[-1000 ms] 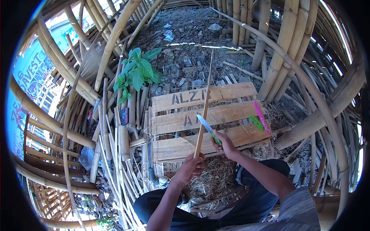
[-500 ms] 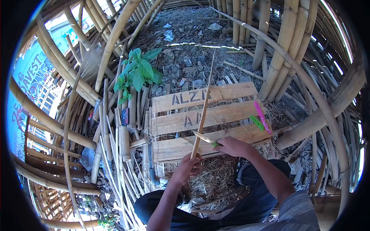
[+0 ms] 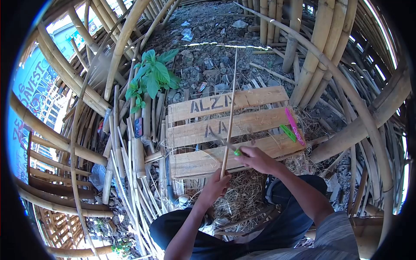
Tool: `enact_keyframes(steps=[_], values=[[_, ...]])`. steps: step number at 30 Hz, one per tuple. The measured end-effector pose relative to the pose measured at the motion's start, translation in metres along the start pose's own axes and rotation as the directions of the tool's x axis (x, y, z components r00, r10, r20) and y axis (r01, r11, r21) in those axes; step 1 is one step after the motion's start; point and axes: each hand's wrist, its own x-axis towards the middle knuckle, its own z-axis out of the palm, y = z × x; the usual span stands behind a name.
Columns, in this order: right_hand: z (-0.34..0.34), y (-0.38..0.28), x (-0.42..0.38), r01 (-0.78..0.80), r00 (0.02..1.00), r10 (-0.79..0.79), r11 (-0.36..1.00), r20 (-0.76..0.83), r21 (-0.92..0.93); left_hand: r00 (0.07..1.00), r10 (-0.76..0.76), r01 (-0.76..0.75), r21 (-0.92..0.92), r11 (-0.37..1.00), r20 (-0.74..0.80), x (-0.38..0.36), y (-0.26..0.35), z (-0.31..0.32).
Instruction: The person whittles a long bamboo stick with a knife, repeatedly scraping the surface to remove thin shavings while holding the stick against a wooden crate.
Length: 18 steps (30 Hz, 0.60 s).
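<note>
Left of the crate (image 3: pixel 186 134), on the bamboo (image 3: pixel 141 162), sits what looks like a phone (image 3: pixel 138 127), w/ a plant (image 3: pixel 152 77) just beyond. Next, my L hand (image 3: pixel 215 186) is closed round the near end of the strip (image 3: pixel 231 117), which slants up over the crate, far tip out past it. R of that, my R hand (image 3: pixel 258 159) grips the knife (image 3: pixel 237 152) by its green handle, blade across the strip a bit above my L fist. Further R, a green piece (image 3: pixel 288 133) and a pink one (image 3: pixel 294 121) lie on the crate.

For a good shave, I'd say: low blade angle, light even strokes away from the L fist, thumb well under the edge, strip held firm.

Hard to see: blade's blurred, so can't tell if it's touching or which way the edge faces; strip's butt is hidden in my L fist; most of the handle's under my R fingers; writing on the pink piece unreadable
</note>
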Motion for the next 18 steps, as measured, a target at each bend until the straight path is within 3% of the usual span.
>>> enact_keyframes(steps=[2, 3, 5, 6, 8, 11, 14, 18], values=[[0.006, -0.006, -0.002, -0.01, 0.993, 0.042, 0.962, 0.11, -0.272, 0.999, 0.014, -0.012, 0.032, 0.999, -0.043, -0.001, 0.0, 0.001], [0.01, 0.0, -0.001, -0.006, 0.989, 0.04, 0.972, 0.141, -0.236, 0.999, 0.011, -0.01, 0.032, 0.999, -0.044, 0.001, -0.003, -0.001], [0.019, 0.013, 0.001, 0.039, 0.992, -0.005, 0.966, 0.13, -0.257, 0.971, 0.207, -0.142, 0.405, 0.903, -0.121, 0.006, -0.012, -0.007], [0.023, 0.019, 0.001, 0.085, 0.991, -0.053, 0.956, 0.12, -0.281, 0.971, 0.206, -0.141, 0.402, 0.905, -0.122, 0.007, -0.014, -0.008], [0.031, 0.023, -0.002, 0.113, 0.993, -0.097, 0.96, 0.074, -0.255, 0.952, 0.26, -0.126, 0.565, 0.816, -0.164, 0.008, -0.017, -0.01], [0.037, 0.019, -0.003, 0.056, 0.998, -0.048, 0.973, 0.042, -0.226, 0.949, 0.257, -0.106, 0.584, 0.804, -0.181, 0.011, -0.018, -0.011], [0.04, 0.023, -0.003, 0.119, 0.991, -0.092, 0.936, 0.095, -0.331, 0.967, 0.18, -0.06, 0.522, 0.851, -0.181, 0.005, -0.005, -0.007], [0.046, 0.034, -0.002, 0.136, 0.988, -0.125, 0.98, 0.087, -0.144, 0.963, 0.221, -0.092, 0.578, 0.811, -0.156, 0.002, 0.0, -0.003]])
